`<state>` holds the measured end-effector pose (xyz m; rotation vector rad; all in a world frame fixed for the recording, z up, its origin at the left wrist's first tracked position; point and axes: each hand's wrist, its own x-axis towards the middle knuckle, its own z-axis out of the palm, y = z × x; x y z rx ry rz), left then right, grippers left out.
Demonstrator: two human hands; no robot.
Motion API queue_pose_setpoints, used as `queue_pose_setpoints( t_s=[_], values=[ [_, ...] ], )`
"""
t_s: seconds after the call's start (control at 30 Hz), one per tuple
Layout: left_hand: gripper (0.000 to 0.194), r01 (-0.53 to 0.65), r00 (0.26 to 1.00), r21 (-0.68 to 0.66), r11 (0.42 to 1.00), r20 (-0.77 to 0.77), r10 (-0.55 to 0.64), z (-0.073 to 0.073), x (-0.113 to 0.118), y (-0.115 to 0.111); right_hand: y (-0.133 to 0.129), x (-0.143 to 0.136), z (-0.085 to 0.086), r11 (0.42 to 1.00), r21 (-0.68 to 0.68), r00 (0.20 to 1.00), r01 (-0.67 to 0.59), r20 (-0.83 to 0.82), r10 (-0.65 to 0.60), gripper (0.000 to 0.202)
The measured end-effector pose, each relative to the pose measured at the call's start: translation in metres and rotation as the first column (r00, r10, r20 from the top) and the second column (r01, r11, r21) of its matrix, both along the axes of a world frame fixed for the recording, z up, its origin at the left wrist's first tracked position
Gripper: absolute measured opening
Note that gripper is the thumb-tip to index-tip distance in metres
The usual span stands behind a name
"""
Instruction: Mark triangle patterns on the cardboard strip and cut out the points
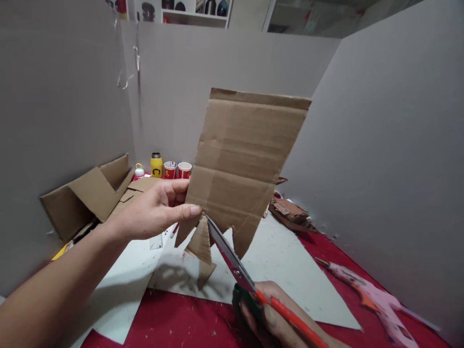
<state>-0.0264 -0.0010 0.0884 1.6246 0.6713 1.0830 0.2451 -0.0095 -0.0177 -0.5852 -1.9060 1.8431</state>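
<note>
My left hand (165,208) pinches the lower left edge of a brown cardboard sheet (239,150), thumb in front and fingers behind. The sheet is held up and tilted above the table, with a jagged, notched lower edge. A pair of scissors (237,270) with orange and green handles is in my right hand (271,309). Their blade tips meet the cardboard's lower edge near my left thumb. At that spot a cut cardboard flap (201,239) hangs down. My right fingers are partly hidden by the handles.
A pink glue gun (369,295) lies on the red tablecloth (181,314) at right. White boards (282,261) cover the middle. Brown scraps (290,210) are stacked at back right, and a folded cardboard box (90,193) leans at left. Paper cups (184,169) and a yellow bottle (156,166) stand behind.
</note>
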Motion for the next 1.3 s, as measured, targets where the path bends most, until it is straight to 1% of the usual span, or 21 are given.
queue_pose_setpoints(
  t_s=[0.13, 0.3, 0.4, 0.57, 0.67, 0.87, 0.93, 1.0, 1.13, 1.3],
  values=[
    [0.020, -0.019, 0.999, -0.014, 1.000, 0.030, 0.019, 0.000, 0.003, 0.001, 0.004, 0.005, -0.008, 0.999, -0.012, 0.998, -0.052, 0.029, 0.052, 0.061],
    [0.023, -0.074, 0.993, -0.038, 0.997, 0.092, 0.077, -0.007, 0.006, 0.004, 0.005, 0.003, -0.015, 1.000, -0.001, 0.999, 0.009, -0.044, -0.009, 0.062],
    [0.025, -0.093, 0.990, -0.049, 0.995, 0.102, 0.097, -0.009, 0.007, 0.006, 0.003, 0.003, -0.015, 1.000, 0.010, 0.999, 0.027, -0.038, -0.026, 0.063],
    [0.025, -0.031, 0.993, -0.053, 0.998, 0.108, 0.037, -0.007, 0.007, 0.007, -0.002, 0.004, -0.012, 0.999, -0.014, 0.998, 0.050, 0.031, -0.050, 0.069],
    [0.023, -0.014, 0.995, -0.058, 0.998, 0.093, 0.020, -0.004, 0.005, 0.005, -0.004, 0.003, -0.011, 0.998, -0.024, 0.998, 0.053, 0.022, -0.052, 0.069],
    [0.023, 0.028, 0.998, -0.036, 0.999, 0.062, -0.026, -0.001, 0.002, 0.003, -0.002, -0.001, -0.009, 0.999, 0.029, 0.998, 0.022, -0.063, -0.021, 0.061],
    [0.022, 0.045, 0.998, -0.029, 0.999, 0.053, -0.043, 0.001, 0.002, 0.002, -0.002, -0.001, -0.007, 0.999, 0.039, 0.998, 0.021, -0.068, -0.019, 0.061],
    [0.021, 0.046, 0.998, -0.026, 0.999, 0.033, -0.046, 0.002, 0.000, 0.002, -0.001, 0.001, -0.006, 0.999, 0.048, 0.999, 0.007, -0.041, -0.005, 0.061],
    [0.023, 0.047, 0.999, -0.012, 0.999, -0.024, -0.047, 0.005, -0.004, 0.000, 0.004, 0.007, -0.005, 0.996, 0.053, 0.996, -0.066, 0.070, 0.062, 0.064],
    [0.023, 0.036, 0.990, 0.032, 0.999, -0.139, -0.032, 0.008, -0.009, -0.003, 0.006, 0.014, -0.002, 0.996, 0.060, 0.991, -0.072, 0.120, 0.064, 0.062]
  ],
)
